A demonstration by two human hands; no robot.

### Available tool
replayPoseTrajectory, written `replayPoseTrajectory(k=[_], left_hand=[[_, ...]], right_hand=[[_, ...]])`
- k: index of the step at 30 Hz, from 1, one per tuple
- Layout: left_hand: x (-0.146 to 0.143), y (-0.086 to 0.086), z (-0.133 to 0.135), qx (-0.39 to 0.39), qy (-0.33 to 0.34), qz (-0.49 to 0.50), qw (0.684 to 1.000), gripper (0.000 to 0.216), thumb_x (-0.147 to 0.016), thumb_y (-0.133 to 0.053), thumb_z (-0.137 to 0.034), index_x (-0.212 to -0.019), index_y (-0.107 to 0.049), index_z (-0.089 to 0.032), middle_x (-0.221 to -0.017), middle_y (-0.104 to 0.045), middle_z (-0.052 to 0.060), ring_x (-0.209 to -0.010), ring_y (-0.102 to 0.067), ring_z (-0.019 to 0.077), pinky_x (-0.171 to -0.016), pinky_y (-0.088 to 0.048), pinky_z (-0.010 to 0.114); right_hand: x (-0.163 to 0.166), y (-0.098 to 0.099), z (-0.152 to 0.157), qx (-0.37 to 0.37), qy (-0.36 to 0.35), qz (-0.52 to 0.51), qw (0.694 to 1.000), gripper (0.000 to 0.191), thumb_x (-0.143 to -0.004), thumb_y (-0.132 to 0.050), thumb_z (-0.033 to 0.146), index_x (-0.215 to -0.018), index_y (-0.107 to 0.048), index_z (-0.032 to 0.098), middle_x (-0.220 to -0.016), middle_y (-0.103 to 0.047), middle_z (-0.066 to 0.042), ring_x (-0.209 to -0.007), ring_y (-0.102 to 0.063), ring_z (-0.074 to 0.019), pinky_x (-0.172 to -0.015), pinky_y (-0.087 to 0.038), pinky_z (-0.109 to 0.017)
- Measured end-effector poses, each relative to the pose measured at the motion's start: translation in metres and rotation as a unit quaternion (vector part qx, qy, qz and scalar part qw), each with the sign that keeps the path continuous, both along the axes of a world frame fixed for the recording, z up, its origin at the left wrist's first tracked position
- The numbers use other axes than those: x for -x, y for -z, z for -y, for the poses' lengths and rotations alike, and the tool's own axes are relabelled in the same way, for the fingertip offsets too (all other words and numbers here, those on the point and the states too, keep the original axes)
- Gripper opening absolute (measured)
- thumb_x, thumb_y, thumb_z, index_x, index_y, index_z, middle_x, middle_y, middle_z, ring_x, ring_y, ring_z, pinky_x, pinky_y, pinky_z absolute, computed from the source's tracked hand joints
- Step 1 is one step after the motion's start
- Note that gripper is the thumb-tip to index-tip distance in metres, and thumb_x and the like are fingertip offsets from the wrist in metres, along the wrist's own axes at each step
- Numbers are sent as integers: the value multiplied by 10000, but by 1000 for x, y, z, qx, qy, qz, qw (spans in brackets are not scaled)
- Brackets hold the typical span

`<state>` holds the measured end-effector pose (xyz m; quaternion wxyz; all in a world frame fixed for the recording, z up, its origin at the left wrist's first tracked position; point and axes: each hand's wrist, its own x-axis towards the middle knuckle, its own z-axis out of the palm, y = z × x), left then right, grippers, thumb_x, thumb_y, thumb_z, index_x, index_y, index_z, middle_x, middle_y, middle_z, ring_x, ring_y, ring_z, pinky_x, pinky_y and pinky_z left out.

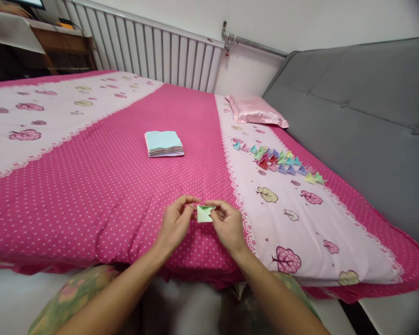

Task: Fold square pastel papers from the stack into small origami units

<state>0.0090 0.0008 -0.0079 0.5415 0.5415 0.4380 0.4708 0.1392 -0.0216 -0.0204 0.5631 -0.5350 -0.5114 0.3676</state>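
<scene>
A small piece of light green paper (pixel 204 214), folded into a flat shape with a triangular flap, is held up over the near part of the bed. My right hand (pixel 228 225) pinches its right side between thumb and fingers. At its left edge my left hand (pixel 176 221) is closed, with the fingertips against the paper; the exact contact is partly hidden. Farther off lies a stack of square coloured paper (pixel 165 142) with a light blue sheet on top. To the right, several small folded paper pieces (pixel 282 162) in many colours sit grouped on the bedspread.
The pink dotted bedspread (pixel 108 181) has white printed bands and some wrinkles. A pink pillow (pixel 256 111) rests by the grey headboard (pixel 356 93). Behind stands a white radiator (pixel 153 46). At upper left, another person's hand (pixel 14 9) is on a desk (pixel 56 35).
</scene>
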Motion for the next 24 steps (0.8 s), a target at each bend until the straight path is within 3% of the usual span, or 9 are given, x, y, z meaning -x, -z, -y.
replayPoseTrajectory(k=[4,7,11,15,20,24], left_hand=[[-2,3,2,13,13,11,1000,227,-776,-457,-235,-923,-598,-133,-848,-650,56,-695,-609,147,-646,-496,277],[-3,3,4,-8,27,-3,1000,273,-752,-485,-218,-999,-570,-140,-998,-630,88,-740,-620,154,-652,-505,280],[-2,0,7,-129,66,-105,984,530,-690,-526,-133,-1210,-471,-215,-1216,-523,101,-954,-587,198,-717,-508,286],[-2,2,10,-227,87,-193,951,524,-670,-532,-94,-1173,-526,-238,-1276,-472,87,-1154,-456,249,-828,-487,338],[-4,11,9,-208,64,-185,958,403,-705,-549,-129,-1097,-578,-213,-1229,-500,100,-1156,-461,240,-831,-499,355],[-8,13,8,-140,21,-119,983,283,-694,-601,-193,-977,-616,-179,-1136,-559,109,-1018,-568,223,-774,-524,335]], right_hand=[[-2,2,-2,16,24,-9,1000,184,-714,-533,195,-854,-646,162,-780,-697,-41,-691,-662,-170,-670,-540,-289],[-4,1,-2,11,63,11,998,177,-713,-532,199,-841,-647,161,-765,-697,-43,-674,-658,-169,-665,-534,-291],[-5,-2,-1,6,100,68,993,207,-694,-518,173,-849,-655,169,-784,-697,-47,-671,-651,-171,-638,-530,-281],[-4,-2,0,-12,122,125,985,217,-702,-500,162,-848,-661,177,-769,-687,-42,-636,-633,-160,-623,-531,-273],[-2,0,2,-20,132,143,981,193,-723,-514,195,-851,-657,173,-755,-680,-48,-632,-641,-163,-628,-542,-278],[0,0,3,-19,121,121,985,158,-730,-535,222,-829,-649,173,-744,-679,-47,-639,-649,-167,-626,-550,-278]])
